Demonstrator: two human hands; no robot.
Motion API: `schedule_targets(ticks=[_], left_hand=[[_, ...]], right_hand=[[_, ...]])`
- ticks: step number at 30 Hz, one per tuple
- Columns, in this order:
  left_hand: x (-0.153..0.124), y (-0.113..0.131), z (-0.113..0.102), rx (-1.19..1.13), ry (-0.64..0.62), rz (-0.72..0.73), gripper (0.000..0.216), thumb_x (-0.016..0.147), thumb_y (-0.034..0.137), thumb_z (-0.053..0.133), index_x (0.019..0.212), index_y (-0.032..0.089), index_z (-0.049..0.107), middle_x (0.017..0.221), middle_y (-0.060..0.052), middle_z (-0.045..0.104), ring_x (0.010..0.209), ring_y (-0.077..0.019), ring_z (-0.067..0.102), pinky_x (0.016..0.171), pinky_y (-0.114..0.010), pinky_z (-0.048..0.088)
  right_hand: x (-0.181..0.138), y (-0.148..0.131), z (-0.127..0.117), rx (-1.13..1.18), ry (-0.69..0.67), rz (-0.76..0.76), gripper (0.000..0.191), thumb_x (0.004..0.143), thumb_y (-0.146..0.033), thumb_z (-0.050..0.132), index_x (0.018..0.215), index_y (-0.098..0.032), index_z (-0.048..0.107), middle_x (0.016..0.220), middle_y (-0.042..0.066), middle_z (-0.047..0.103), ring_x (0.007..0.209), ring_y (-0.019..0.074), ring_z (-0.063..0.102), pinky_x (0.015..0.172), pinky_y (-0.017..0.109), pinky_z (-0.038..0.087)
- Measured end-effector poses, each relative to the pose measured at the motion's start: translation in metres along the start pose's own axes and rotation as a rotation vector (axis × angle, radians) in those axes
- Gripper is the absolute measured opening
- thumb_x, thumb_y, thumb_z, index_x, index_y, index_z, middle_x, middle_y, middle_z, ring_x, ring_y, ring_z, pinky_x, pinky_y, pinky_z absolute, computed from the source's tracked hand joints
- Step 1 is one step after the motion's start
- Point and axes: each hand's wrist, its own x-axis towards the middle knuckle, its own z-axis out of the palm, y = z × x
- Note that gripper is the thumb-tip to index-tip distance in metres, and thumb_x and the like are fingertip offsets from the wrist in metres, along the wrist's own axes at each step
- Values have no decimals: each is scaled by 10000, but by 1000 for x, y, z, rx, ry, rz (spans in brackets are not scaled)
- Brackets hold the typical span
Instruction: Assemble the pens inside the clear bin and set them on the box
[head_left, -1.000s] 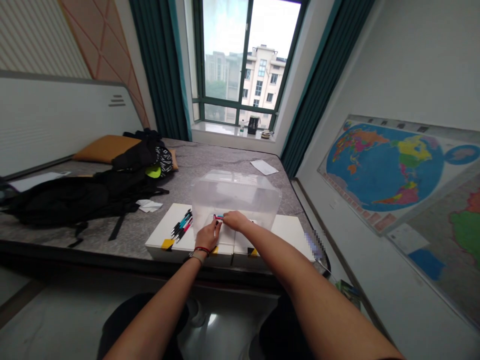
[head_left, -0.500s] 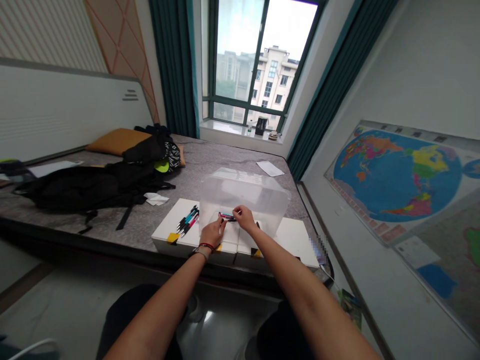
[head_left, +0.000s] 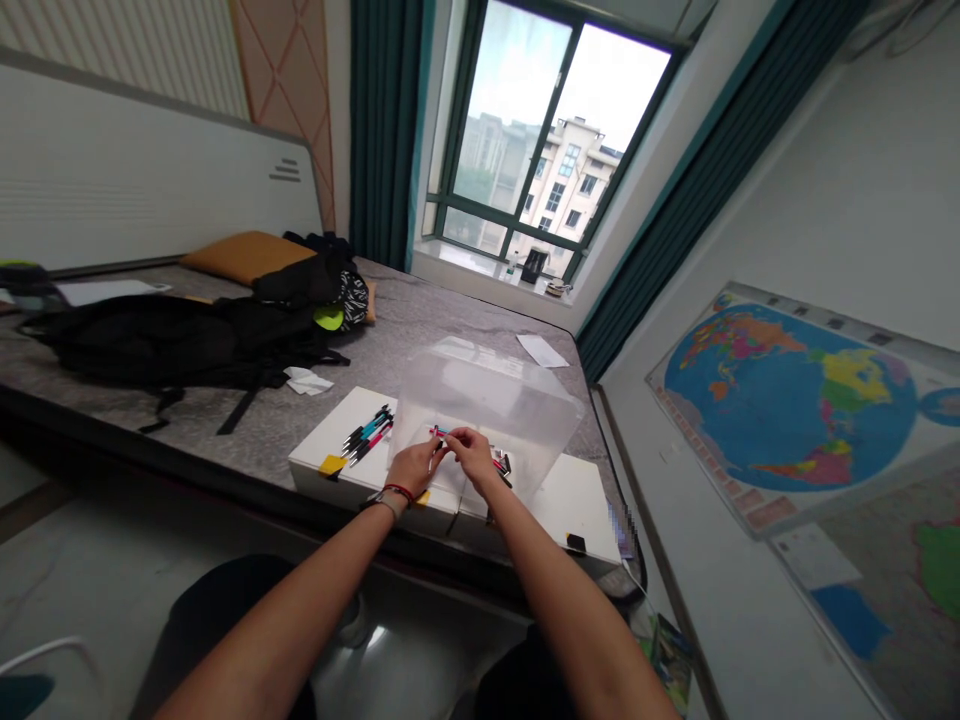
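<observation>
Over the white box [head_left: 319, 440], my left hand [head_left: 415, 468] is closed around a thin pen [head_left: 435, 458], whose shaft barely shows between the fingers. My right hand [head_left: 472, 455] pinches at the pen's upper end, fingertips meeting those of the left; what it grips is too small to make out. Behind both hands stands a translucent plastic bin [head_left: 487, 390]. Inside it, red and blue pen pieces [head_left: 439, 432] lie just beyond my fingertips. More red and black pieces [head_left: 502, 462] show beside my right wrist. Left of the bin lies a row of pens [head_left: 367, 435], black, teal and pink.
The white boxes rest on a grey mattress [head_left: 435, 310]. A black backpack [head_left: 172, 345], a crumpled tissue [head_left: 307, 381] and an orange cushion [head_left: 240, 258] lie to the left. A white sheet [head_left: 541, 351] is behind the bin. A world map [head_left: 787, 390] hangs at right.
My right hand has moved left and down to my left hand, so their fingertips now meet. The pieces by my right wrist are more exposed. The head view has tilted.
</observation>
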Motion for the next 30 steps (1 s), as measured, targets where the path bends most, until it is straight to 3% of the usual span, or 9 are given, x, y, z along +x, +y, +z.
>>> schedule_targets(ticks=[13, 21, 30], left_hand=[[0, -3, 1, -42, -16, -2, 433, 993, 472, 260, 1188, 251, 577, 991, -83, 702, 891, -205, 654, 737, -281, 424], [0, -5, 0, -38, -21, 39, 333, 977, 367, 356, 1233, 274, 548, 1039, -59, 702, 937, -204, 652, 753, -278, 434], [-2, 1, -3, -74, 11, 27, 346, 955, 457, 403, 1162, 230, 563, 913, -52, 693, 859, -195, 659, 738, -270, 448]], right_hand=[[0, 12, 2, -176, 9, -115, 178, 764, -337, 659, 804, -170, 704, 791, 44, 709, 719, 165, 618, 731, 298, 491], [-9, 21, 2, -231, 24, -86, 199, 743, -261, 692, 927, -189, 716, 950, 60, 723, 831, 184, 634, 808, 327, 496], [-12, 19, 6, -91, 191, -84, 231, 760, -379, 665, 873, -177, 656, 893, 64, 697, 845, 188, 630, 816, 320, 500]])
